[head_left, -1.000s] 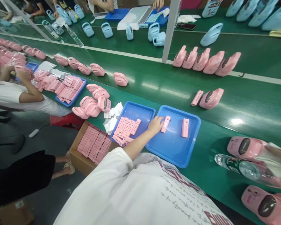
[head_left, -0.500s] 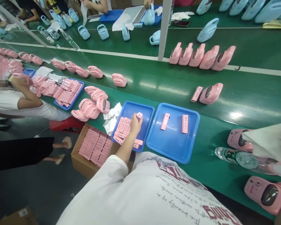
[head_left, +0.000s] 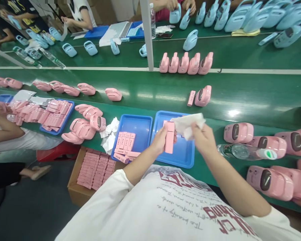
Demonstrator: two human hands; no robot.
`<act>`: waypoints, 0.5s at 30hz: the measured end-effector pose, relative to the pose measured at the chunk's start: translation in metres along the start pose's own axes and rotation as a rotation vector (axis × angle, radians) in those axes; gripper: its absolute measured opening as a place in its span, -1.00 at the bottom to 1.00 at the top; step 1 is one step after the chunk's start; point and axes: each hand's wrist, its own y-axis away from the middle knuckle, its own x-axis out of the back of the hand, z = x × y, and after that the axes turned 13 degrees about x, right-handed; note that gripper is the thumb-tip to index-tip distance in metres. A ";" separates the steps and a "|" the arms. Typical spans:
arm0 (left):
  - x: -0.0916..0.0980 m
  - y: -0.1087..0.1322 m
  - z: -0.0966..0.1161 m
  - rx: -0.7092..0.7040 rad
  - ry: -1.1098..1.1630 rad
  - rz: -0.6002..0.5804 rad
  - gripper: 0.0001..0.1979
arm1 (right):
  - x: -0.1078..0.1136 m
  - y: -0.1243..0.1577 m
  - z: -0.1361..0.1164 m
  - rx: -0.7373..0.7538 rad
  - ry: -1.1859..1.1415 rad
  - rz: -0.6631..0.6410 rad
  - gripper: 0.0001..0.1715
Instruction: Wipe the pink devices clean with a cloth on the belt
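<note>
My left hand (head_left: 160, 141) is closed around a long pink rectangular block (head_left: 169, 139), held upright above the right blue tray (head_left: 188, 162). In my right hand (head_left: 204, 138) a white cloth (head_left: 187, 123) is pinched; its loose end reaches the top of the block. The tray beneath is partly hidden by my hands and the cloth. Beside it, the left blue tray (head_left: 138, 122) carries several similar pink blocks (head_left: 125, 141), some in a row and some lying across the near end.
Left of the trays lie crumpled white tissues (head_left: 109, 135) and pink rounded housings (head_left: 82, 129). A carton (head_left: 74, 190) of pink blocks stands below. At right, a plastic bottle (head_left: 238, 151) lies among pink housings (head_left: 269, 182). Co-workers sit left and across, near blue housings (head_left: 190, 40).
My left hand has carried the pink block from the left tray to above the right tray. My right hand has brought the white cloth in from the right, up to the block. The view has shifted.
</note>
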 end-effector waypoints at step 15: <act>-0.043 0.001 -0.014 0.130 -0.189 -0.038 -0.55 | 0.014 -0.073 -0.029 0.220 -0.303 0.262 -0.62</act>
